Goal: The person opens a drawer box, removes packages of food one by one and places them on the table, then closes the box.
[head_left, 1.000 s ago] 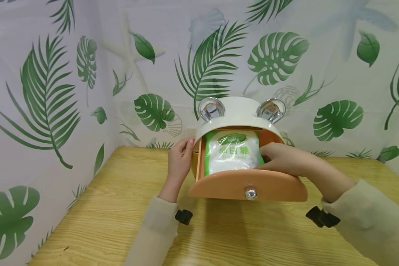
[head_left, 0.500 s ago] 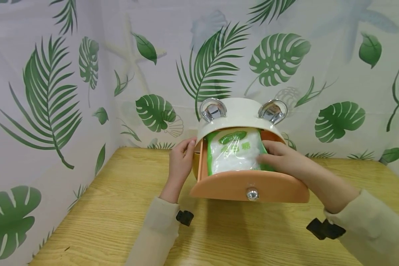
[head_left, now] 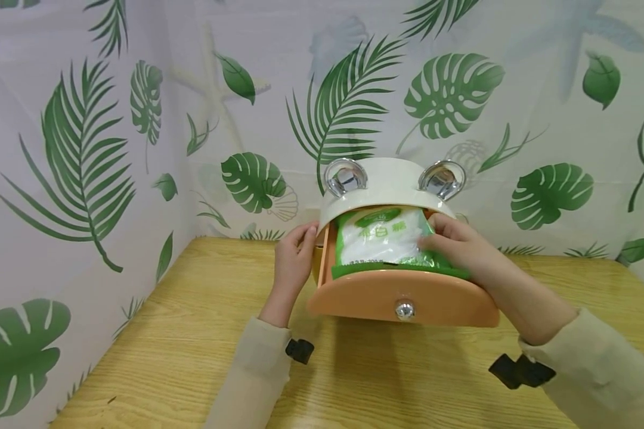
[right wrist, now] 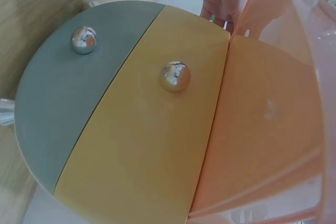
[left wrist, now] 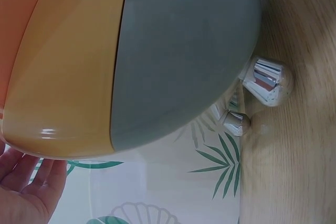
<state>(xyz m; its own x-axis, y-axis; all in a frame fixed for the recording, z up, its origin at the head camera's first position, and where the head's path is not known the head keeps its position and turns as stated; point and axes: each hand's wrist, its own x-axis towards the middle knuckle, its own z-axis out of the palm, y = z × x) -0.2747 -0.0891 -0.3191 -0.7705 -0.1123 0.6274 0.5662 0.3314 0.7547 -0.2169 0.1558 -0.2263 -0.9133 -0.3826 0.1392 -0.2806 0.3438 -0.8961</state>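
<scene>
A white and green plastic bag (head_left: 381,241) lies in the pulled-out orange drawer (head_left: 354,298), its green near edge along the drawer front. My right hand (head_left: 469,247) pinches the bag's right side, thumb on top; the other fingertips are partly hidden. With extended fingers, my left hand (head_left: 293,257) touches the left side of the rounded cabinet (head_left: 389,179); the left wrist view shows these fingers (left wrist: 44,179) against its side. My right hand does not show in the right wrist view.
Below the orange drawer are a yellow drawer (right wrist: 147,119) and a grey-green one (right wrist: 63,87), both closed, with silver knobs. The cabinet stands on short silver feet (left wrist: 269,81) on a wooden table (head_left: 193,322). A leaf-patterned cloth (head_left: 268,89) hangs close behind.
The bag has shifted right and been raised, its lower green edge coming into view at the drawer front. My right hand now grips its side from higher up; my left hand has stayed at the cabinet.
</scene>
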